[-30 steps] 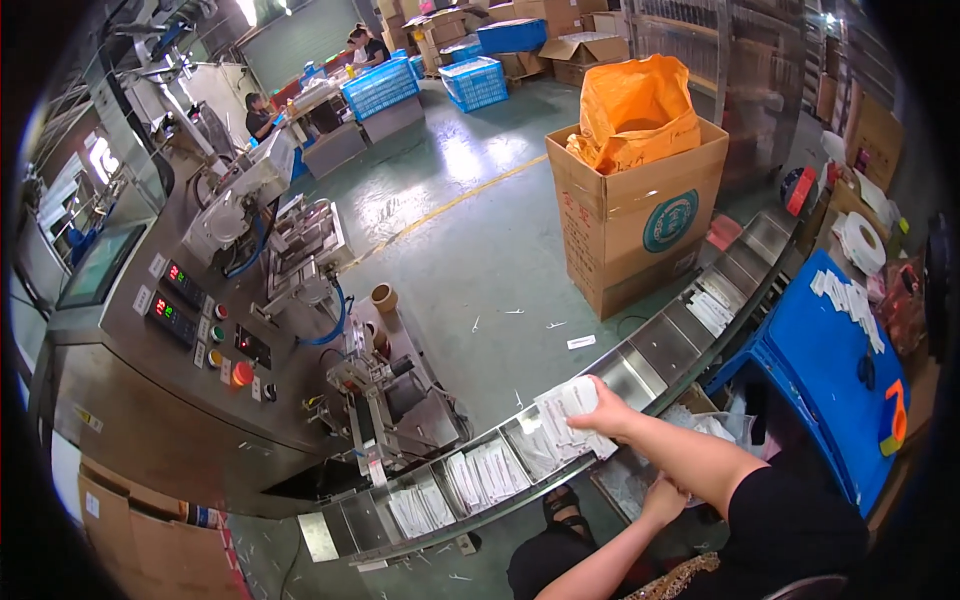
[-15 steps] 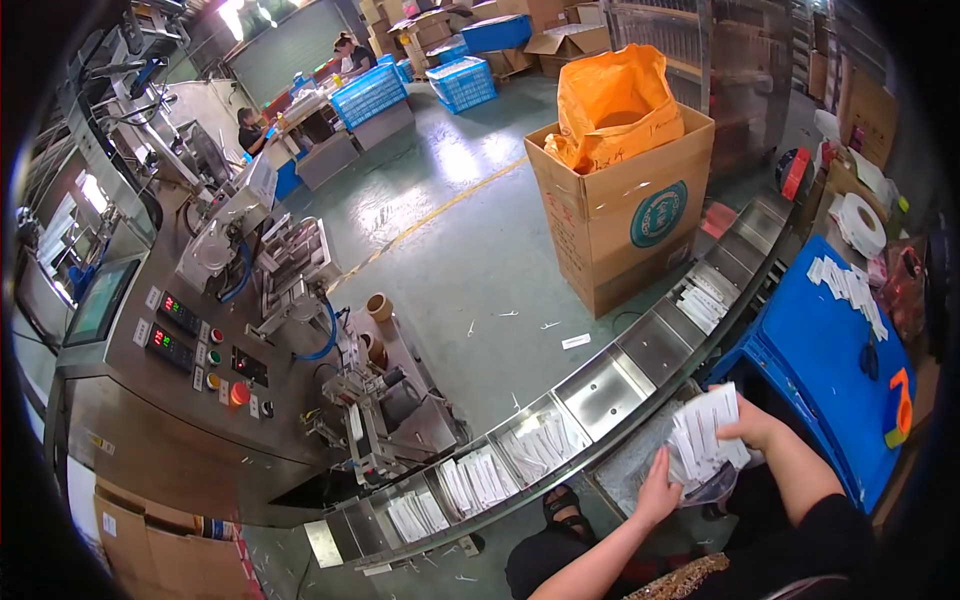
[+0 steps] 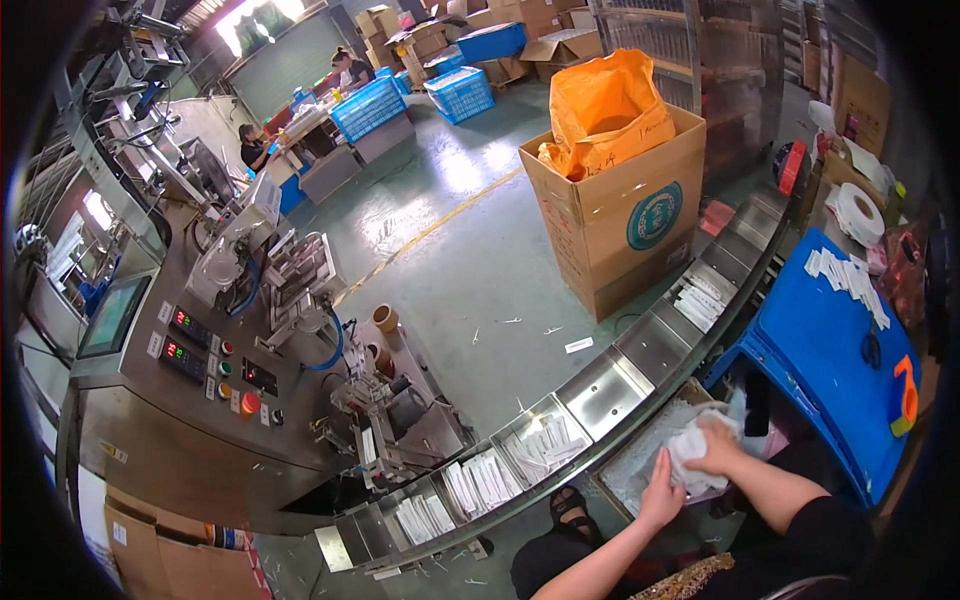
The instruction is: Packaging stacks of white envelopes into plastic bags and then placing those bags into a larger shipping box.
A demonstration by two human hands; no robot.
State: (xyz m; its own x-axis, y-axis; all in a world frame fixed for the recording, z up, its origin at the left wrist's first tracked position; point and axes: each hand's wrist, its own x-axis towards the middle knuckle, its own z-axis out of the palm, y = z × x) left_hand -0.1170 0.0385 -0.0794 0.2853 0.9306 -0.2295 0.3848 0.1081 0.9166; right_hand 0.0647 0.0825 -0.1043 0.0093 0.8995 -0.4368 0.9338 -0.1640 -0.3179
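Note:
My right hand (image 3: 716,450) curls over a whitish, crumpled plastic bag (image 3: 686,443), its fingers closed on the top. From the other side my left hand (image 3: 660,492) presses against the same bag, fingers together and pointing up. What is inside the bag is hard to make out, as glare and my fingers cover it. Below the hands stands an open carton (image 3: 620,478) with clear plastic in it. Just beyond runs a curved metal conveyor (image 3: 605,390) with compartments, several holding slim white packets (image 3: 478,482).
A blue board (image 3: 815,340) at the right carries white packets (image 3: 848,283), black scissors (image 3: 871,348) and an orange tape dispenser (image 3: 905,395). A tall carton (image 3: 610,225) with an orange bag (image 3: 610,110) stands behind the conveyor. Left is a steel machine (image 3: 200,440). Two people work far off.
The fanned white packets in my hands no longer show; the crumpled bag is between my hands instead. My right hand has moved left and down over it, and the carton beneath shows more.

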